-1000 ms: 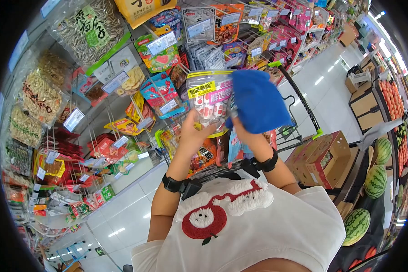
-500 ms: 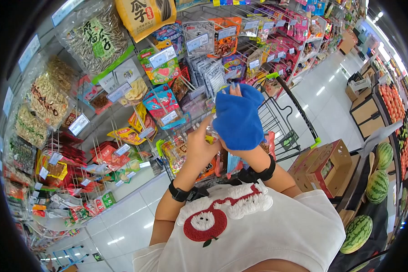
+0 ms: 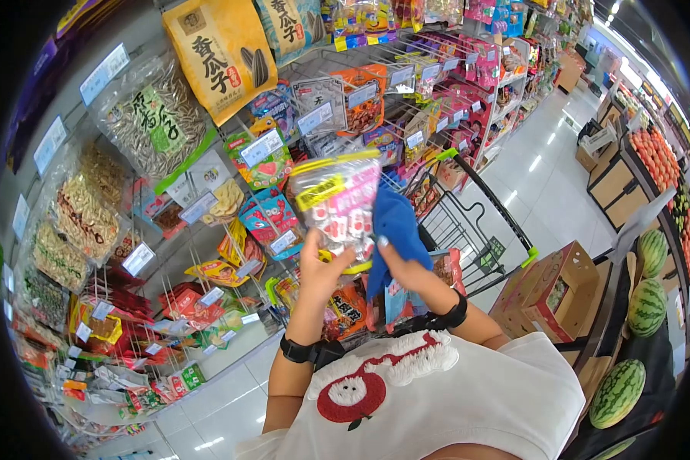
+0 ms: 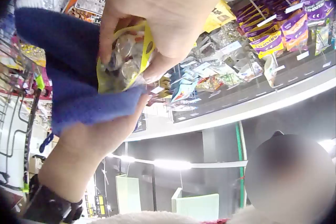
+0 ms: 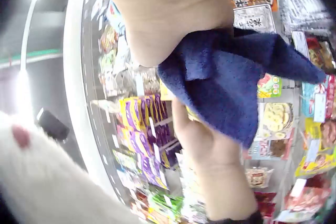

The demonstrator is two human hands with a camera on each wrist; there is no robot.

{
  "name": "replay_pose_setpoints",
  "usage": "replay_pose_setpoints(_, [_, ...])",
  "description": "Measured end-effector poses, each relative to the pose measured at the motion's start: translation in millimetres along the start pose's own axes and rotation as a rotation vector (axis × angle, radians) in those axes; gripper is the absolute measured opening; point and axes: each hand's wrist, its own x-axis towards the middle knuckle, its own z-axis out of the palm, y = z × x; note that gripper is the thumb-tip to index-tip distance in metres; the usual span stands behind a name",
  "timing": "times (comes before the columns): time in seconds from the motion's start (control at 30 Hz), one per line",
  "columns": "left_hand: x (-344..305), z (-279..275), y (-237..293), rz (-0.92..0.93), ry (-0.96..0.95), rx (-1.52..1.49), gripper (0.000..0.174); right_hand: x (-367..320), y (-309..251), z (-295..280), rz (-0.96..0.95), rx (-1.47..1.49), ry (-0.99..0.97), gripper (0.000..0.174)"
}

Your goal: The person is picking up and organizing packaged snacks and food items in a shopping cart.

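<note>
In the head view my left hand [image 3: 322, 264] grips a clear snack bag [image 3: 337, 201] with yellow and pink print by its lower left part. My right hand [image 3: 408, 270] holds a blue cloth [image 3: 397, 238] against the bag's right side. Seen from the left wrist, thumb and fingers of the left hand pinch the bag's yellow-edged bottom [image 4: 148, 50], and wrapped pieces show through the clear film. The cloth [image 5: 220, 85] hangs in folds from the right hand [image 5: 178, 19] in the right wrist view, covering most of the bag there.
A shopping cart [image 3: 475, 230] holding several snack packs stands just beyond the hands. Racks of hanging snack bags [image 3: 221, 57] with price tags fill the left and front. To the right are a cardboard box [image 3: 548, 295] and a stand with watermelons [image 3: 619, 392].
The cloth covered the bag half a second ago; now it hangs lower at the bag's right side, and the bag's printed front faces up again. The head view has shifted slightly.
</note>
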Motion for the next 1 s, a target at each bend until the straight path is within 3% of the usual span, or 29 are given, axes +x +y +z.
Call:
replay_pose_setpoints(0.03, [0.3, -0.1, -2.2, -0.028, -0.051, 0.007, 0.038, 6.0, -4.7, -10.3, 0.078, 0.099, -0.049, 0.048])
replay_pose_setpoints(0.07, [0.6, 0.3, -4.9, -0.058, -0.102, 0.014, 0.039, 11.6, -7.2, -19.1, 0.200, 0.407, -0.099, 0.043])
replay_pose_setpoints(0.1, [1.4, 1.9, -8.4, -0.081, -0.121, -0.094, 0.043, 13.6, -1.7, -26.1, 0.151, 0.511, -0.108, 0.041])
replay_pose_setpoints(0.17, [5.0, 3.0, -7.8, 0.005, -0.191, 0.169, 0.044, 19.0, -3.1, -29.9, -0.028, 0.749, -0.183, 0.040])
replay_pose_setpoints(0.33, [5.3, 21.5, 52.8, 0.237, -0.302, 1.121, 0.051, 28.5, 28.1, -32.0, 0.211, 1.141, -0.308, 0.047])
replay_pose_setpoints(0.4, [5.9, 28.0, 100.6, 0.462, -0.270, 1.069, 0.052, 27.5, 34.7, -30.0, 0.288, 1.299, -0.317, 0.048])
replay_pose_setpoints(0.43, [2.1, 27.4, 123.1, 0.515, -0.326, 0.855, 0.049, 27.1, 37.1, -29.7, 0.332, 1.390, -0.377, 0.048])
replay_pose_setpoints(0.5, [-9.5, 18.1, 141.3, 0.636, -0.633, 0.240, 0.036, 29.0, 46.7, -28.1, 0.389, 1.473, -0.387, 0.049])
replay_pose_setpoints(0.63, [-31.5, 41.8, 167.0, 0.717, -0.892, -0.393, 0.030, 34.2, 48.0, -26.8, 0.394, 1.460, -0.356, 0.048])
replay_pose_setpoints(0.7, [-39.1, 49.7, 161.2, 0.782, -0.861, -0.491, 0.022, 34.1, 44.1, -24.5, 0.411, 1.445, -0.337, 0.047])
replay_pose_setpoints(0.83, [-36.2, 62.4, 150.7, 0.739, -0.968, -0.714, 0.021, 34.7, 43.5, -21.4, 0.395, 1.409, -0.382, 0.048])
replay_pose_setpoints(0.93, [-49.2, 63.4, 159.8, 0.501, -0.905, -0.774, 0.018, 35.8, 48.9, -20.8, 0.410, 1.417, -0.408, 0.049])
replay_pose_setpoints(1.0, [-44.2, 58.3, 157.9, 0.412, -1.042, -0.720, 0.009, 35.2, 47.6, -19.9, 0.421, 1.422, -0.416, 0.051])
